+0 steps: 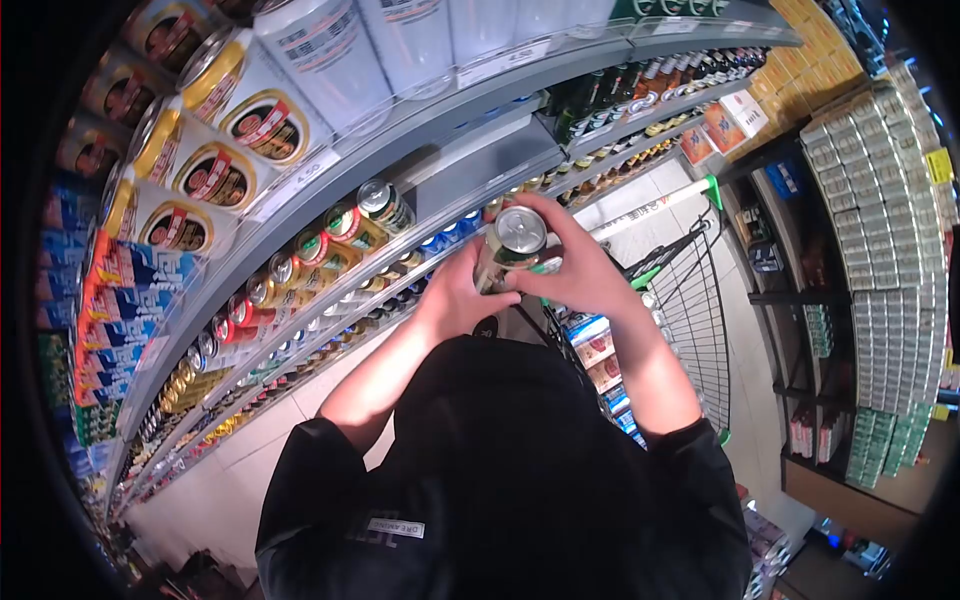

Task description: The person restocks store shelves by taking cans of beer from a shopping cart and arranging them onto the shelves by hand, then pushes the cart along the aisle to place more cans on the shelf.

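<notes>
A drink can with a silver top is held in front of my chest between both hands. My left hand is closed around its left and lower side. My right hand curls round its right side, fingers reaching behind the top. The can's label is mostly covered by my fingers. Just left of the hands, a shelf holds a row of cans, the closest being a dark and silver can.
A wire shopping cart with a white handle bar and green ends stands at my right, packages inside. Large white cans fill the upper shelf. Bottles stand farther along. Stacked cans rise at far right.
</notes>
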The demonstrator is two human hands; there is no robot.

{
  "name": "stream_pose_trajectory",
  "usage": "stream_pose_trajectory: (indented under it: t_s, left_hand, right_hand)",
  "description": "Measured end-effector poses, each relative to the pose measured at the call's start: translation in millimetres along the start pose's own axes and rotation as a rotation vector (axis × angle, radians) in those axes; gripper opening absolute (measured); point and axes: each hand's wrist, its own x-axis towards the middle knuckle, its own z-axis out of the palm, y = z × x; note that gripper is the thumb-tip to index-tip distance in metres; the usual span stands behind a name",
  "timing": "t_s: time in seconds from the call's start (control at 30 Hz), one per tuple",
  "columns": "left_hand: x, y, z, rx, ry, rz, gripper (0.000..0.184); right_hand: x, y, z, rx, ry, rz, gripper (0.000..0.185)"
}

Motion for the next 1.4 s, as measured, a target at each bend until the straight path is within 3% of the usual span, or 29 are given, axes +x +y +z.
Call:
stream_pose_trajectory:
  t_s: [0.1, 0.23, 0.3, 0.37, 0.4, 0.47, 0.6, 0.83, 0.93, 1.13, 1.4]
  left_hand:
    - [7, -5, -25, 0.18, 0.047, -0.115, 0.09]
    - [9, -5, -74, 0.684, 0.16, 0.169, 0.079]
    - [6, 8, -99, 0.818, 0.218, 0.177, 0.067]
    - [2, 20, -111, 0.878, 0.321, 0.116, 0.059]
    - [6, 21, -119, 0.852, 0.269, -0.033, 0.062]
    - [13, 6, -127, 0.929, 0.279, -0.112, 0.065]
    - [24, -11, -132, 1.042, 0.237, -0.242, 0.074]
    - [31, -27, -135, 1.019, 0.214, -0.231, 0.072]
    - [31, -32, -139, 0.96, 0.218, -0.206, 0.069]
    - [32, -41, -146, 0.885, 0.192, -0.162, 0.07]
    - [32, -37, -151, 0.863, 0.141, -0.137, 0.068]
  right_hand:
    - [43, -14, 10, -0.135, -0.057, -0.076, 0.078]
    - [88, -1, 23, -0.313, -0.054, -0.295, 0.076]
    - [109, 3, 30, -0.314, -0.039, -0.259, 0.074]
    - [130, 12, 35, -0.407, -0.002, -0.347, 0.073]
    - [138, 14, 38, -0.379, 0.002, -0.29, 0.066]
    - [153, 15, 42, -0.413, -0.007, -0.194, 0.056]
    - [177, 24, 47, -0.381, -0.112, -0.096, 0.055]
    - [197, 62, 64, -0.438, -0.088, -0.149, 0.079]
    - [192, 55, 68, -0.37, -0.11, -0.077, 0.082]
    - [196, 64, 78, -0.413, -0.1, -0.143, 0.084]
    - [189, 40, 79, -0.388, -0.143, 0.014, 0.082]
